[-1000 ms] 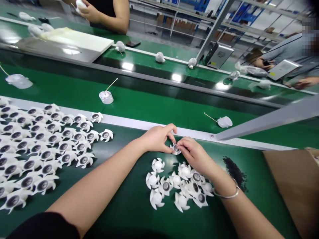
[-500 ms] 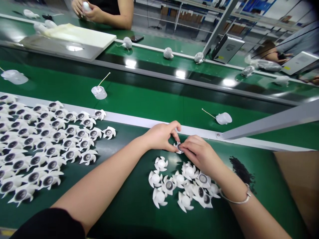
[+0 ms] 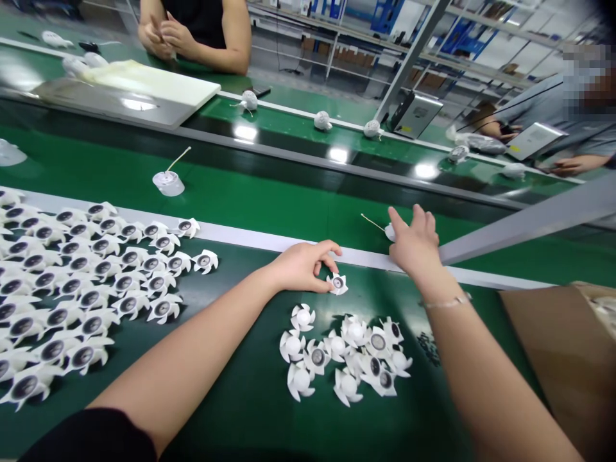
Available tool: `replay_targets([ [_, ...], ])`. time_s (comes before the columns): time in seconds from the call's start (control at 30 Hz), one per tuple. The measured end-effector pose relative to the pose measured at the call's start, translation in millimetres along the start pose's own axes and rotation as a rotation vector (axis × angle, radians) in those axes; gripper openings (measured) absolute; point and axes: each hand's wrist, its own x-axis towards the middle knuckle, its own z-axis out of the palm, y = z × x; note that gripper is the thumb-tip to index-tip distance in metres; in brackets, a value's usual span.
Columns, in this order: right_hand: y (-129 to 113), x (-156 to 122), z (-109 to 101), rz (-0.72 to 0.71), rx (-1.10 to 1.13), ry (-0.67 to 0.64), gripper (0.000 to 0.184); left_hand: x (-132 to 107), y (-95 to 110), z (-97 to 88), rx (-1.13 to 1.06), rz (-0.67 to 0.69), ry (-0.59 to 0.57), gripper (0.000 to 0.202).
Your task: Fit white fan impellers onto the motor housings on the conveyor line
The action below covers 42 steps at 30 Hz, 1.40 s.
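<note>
Fan impellers, white plastic: one (image 3: 337,283) on the dark green conveyor belt (image 3: 250,410) under the left hand (image 3: 301,266), which is half-curled, fingertips (image 3: 332,262) touching the impeller, grip impossible to tell; right hand (image 3: 414,240) open, fingers spread, just beside one white cup with stick (image 3: 389,232); about twelve impellers in a loose cluster (image 3: 346,353) below; several dozen more (image 3: 81,289) massed left; one thin bangle (image 3: 447,301) on right wrist; one cardboard box (image 3: 553,346) far right
</note>
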Motion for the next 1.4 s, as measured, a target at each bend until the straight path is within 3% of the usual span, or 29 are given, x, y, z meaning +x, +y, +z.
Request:
replay_targets([
  [0.03,5.0,10.0,2.1,0.080,-0.037,-0.085,0.062,-0.3,-0.6,0.0,-0.002,0.008,0.007,0.064],
  [0.1,10.0,18.1,2.0,0.110,-0.044,-0.199,0.053,-0.7,-1.6,0.0,-0.007,0.030,0.028,0.066],
  [0.17,6.7,8.3,-2.7,0.066,0.025,-0.158,0.044,-0.4,-2.3,-0.3,-0.030,0.039,0.058,0.063],
  [0.3,-18.4,-44.8,-11.3,0.040,0.565,-0.013,0.054,2.3,-3.1,-0.7,-0.105,-0.006,0.145,0.039],
  [0.4,-39.0,-78.5,-9.8,-0.024,0.932,-0.083,0.041,4.2,-4.4,0.2,-0.118,-0.017,0.183,0.031],
  [0.53,-53.3,-92.5,-7.2,-0.056,1.239,-0.091,0.031,4.6,-6.2,1.1,-0.135,-0.026,0.181,0.029],
  [0.7,-55.7,-93.3,-14.5,-0.299,0.981,-0.140,0.021,4.7,-6.3,1.0,-0.153,-0.030,0.194,0.030],
  [0.83,-56.7,-94.8,-11.2,-0.417,0.783,-0.050,0.014,5.6,-3.7,1.4,-0.121,-0.019,0.175,0.031],
  [1.0,-62.0,-96.1,-9.8,-0.443,0.722,-0.038,0.010,6.2,-0.2,0.0,-0.063,0.010,0.103,0.023],
  [1.23,-66.2,-91.0,-13.4,-0.388,0.658,-0.128,0.010,8.9,3.2,-1.7,-0.081,-0.087,0.056,0.024],
  [1.3,-64.4,-90.1,-9.9,-0.393,0.683,-0.130,0.010,8.8,3.2,0.6,-0.079,-0.087,0.077,0.024],
  [1.4,-60.3,-84.9,-2.6,-0.417,0.685,-0.133,0.008,7.0,-0.2,5.4,-0.099,-0.069,0.206,0.035],
])
